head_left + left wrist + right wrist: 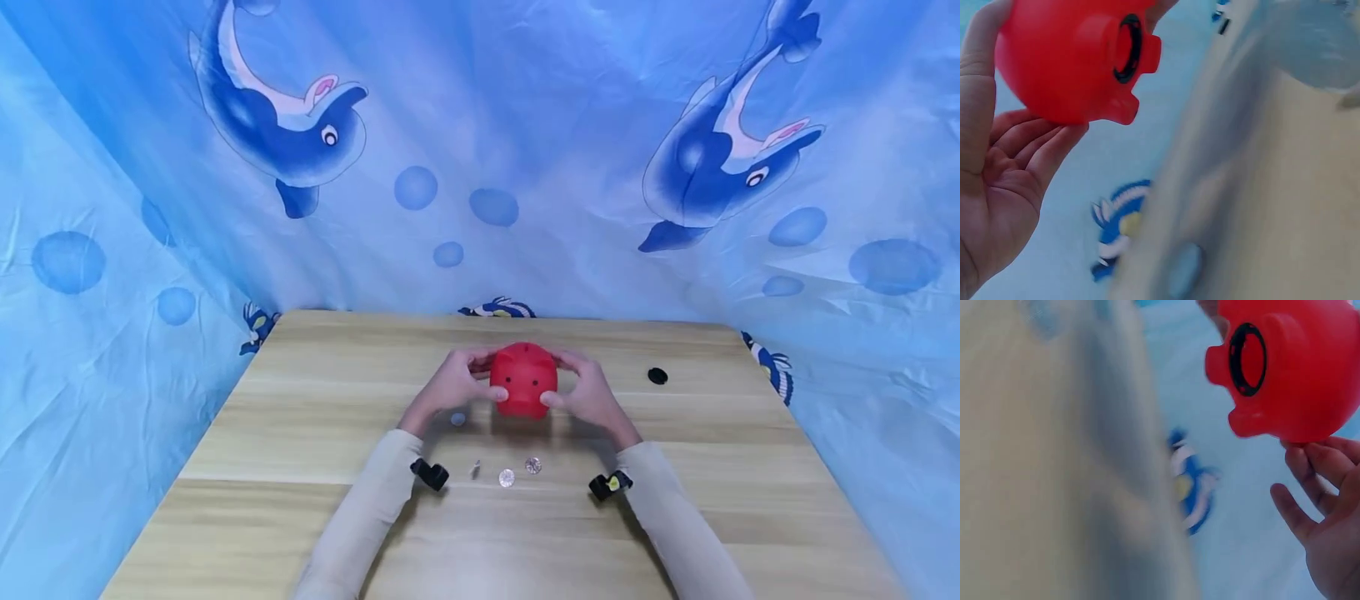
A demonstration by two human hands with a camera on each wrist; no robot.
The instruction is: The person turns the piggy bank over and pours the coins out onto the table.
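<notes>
Left wrist: black strapped device (430,474). Left hand (459,385): gripping one side of red piggy bank, thumb on front. Pale disc (457,418): on wooden table (225,500), just beside left hand. Narrow-looking piece (476,469): on table, blurred, posture unclear. Silvery coin (506,477): flat, nearer person than bank. Red piggy bank (523,380): between hands, raised above table; underside with black-rimmed round opening (1248,359). Second coin (533,465): near first. Right hand (588,395): gripping bank's other side. Black cap (657,376): far right, on table, apart.
</notes>
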